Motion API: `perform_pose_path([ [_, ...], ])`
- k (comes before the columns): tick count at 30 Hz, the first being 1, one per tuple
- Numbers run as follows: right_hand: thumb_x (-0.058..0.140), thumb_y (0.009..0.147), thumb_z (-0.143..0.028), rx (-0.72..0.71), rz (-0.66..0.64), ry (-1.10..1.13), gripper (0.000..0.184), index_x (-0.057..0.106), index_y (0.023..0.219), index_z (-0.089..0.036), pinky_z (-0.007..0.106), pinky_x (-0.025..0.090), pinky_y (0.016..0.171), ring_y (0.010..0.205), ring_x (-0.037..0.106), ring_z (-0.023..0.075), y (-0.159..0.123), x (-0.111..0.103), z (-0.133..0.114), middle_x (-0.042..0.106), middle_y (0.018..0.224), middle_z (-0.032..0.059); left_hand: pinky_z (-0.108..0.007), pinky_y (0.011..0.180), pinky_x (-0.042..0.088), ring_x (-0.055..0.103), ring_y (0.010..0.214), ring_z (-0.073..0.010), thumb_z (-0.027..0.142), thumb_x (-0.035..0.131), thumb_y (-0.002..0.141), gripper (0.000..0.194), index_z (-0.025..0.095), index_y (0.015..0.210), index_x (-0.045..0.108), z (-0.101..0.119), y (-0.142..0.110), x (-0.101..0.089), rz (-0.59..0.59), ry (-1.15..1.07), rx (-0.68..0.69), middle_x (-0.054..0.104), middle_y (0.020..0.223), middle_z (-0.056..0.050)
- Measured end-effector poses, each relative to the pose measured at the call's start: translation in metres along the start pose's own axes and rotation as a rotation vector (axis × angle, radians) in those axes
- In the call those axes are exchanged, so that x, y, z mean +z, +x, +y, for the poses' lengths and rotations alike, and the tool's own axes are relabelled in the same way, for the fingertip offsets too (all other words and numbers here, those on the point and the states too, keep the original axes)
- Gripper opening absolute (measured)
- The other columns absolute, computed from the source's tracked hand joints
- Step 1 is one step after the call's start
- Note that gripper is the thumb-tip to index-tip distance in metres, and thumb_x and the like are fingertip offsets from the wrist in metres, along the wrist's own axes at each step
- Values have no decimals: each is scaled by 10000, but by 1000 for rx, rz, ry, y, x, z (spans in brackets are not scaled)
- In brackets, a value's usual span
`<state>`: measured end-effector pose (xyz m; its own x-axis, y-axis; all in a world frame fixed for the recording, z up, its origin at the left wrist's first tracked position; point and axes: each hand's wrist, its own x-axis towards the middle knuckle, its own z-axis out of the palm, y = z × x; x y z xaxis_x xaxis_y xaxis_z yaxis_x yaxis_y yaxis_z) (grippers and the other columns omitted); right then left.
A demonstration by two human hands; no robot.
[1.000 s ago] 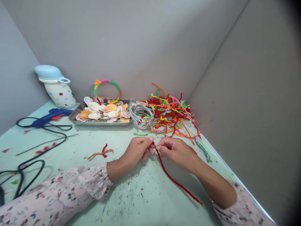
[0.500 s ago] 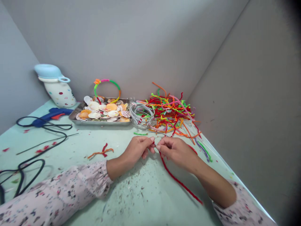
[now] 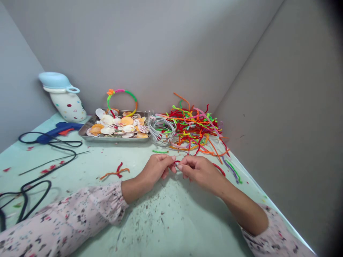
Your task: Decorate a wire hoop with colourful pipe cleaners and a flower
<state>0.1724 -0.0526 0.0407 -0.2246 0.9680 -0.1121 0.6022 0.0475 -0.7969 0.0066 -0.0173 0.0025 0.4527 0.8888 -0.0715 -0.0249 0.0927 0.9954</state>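
Above the middle of the table, my left hand (image 3: 158, 167) has thumb and fingers pinched on a red pipe cleaner (image 3: 177, 162). Only a short stretch of it shows between the two hands. Close beside, my right hand (image 3: 197, 169) is closed in a pinch on the same pipe cleaner, its fingertips almost touching the left ones. A curved red fuzzy length (image 3: 220, 169) pokes out past the right hand; whether both belong to one piece I cannot tell. Just behind the fingers, a thin grey wire (image 3: 182, 151) is partly visible.
A metal tray (image 3: 115, 140) of seashells holds a colourful pipe-cleaner ring (image 3: 131, 95). Beside it are coiled grey wire (image 3: 162, 132) and heaped pipe cleaners (image 3: 195, 123). Leftward are a blue glue gun (image 3: 57, 132), black cord (image 3: 74, 155), a bottle (image 3: 68, 106) and an orange-red twisted piece (image 3: 115, 174).
The long red tail that hung down toward the lower right has gone from sight below the right hand. Both hands stay almost in place, still pinching.
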Motion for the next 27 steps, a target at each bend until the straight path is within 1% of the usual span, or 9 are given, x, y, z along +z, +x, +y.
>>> perform_pose_path([
  [7,504,807,-299,47,-9,27,183,609,726,-172,206,345,496,512,485,96,0,-1,-4,580,593,-22,-224,401,236,337,386,-56,448,516,808,373,133,618,582,-3,0,0,26,26,28,580,572,-6],
  [11,518,801,-321,78,-33,55,189,615,749,-168,206,340,476,502,476,96,1,-2,-3,585,594,-17,-226,400,227,327,384,-55,425,522,807,354,137,606,569,-1,-1,1,44,33,33,560,551,5],
  [15,524,799,-331,68,-37,79,194,610,741,-167,210,341,478,502,473,97,2,-3,0,582,585,-20,-219,404,239,337,385,-55,389,519,807,319,143,607,550,2,-2,3,52,27,37,553,548,18],
  [19,523,798,-323,50,-44,70,192,620,744,-167,207,345,479,499,472,95,2,-6,-2,565,574,-27,-208,407,250,374,391,-52,427,509,809,327,147,646,551,1,-1,3,30,-5,7,574,596,13],
  [22,522,798,-314,53,-42,74,187,621,746,-164,209,353,485,499,474,95,1,-7,-5,551,568,-28,-205,406,242,385,387,-53,456,503,812,345,151,660,558,-1,-1,2,18,-25,-10,554,575,21],
  [27,521,800,-319,54,-42,61,189,615,740,-166,218,355,491,506,480,101,2,-5,-3,559,581,-22,-205,412,237,366,397,-49,433,525,808,327,147,651,553,-4,0,1,31,-24,7,537,565,23],
])
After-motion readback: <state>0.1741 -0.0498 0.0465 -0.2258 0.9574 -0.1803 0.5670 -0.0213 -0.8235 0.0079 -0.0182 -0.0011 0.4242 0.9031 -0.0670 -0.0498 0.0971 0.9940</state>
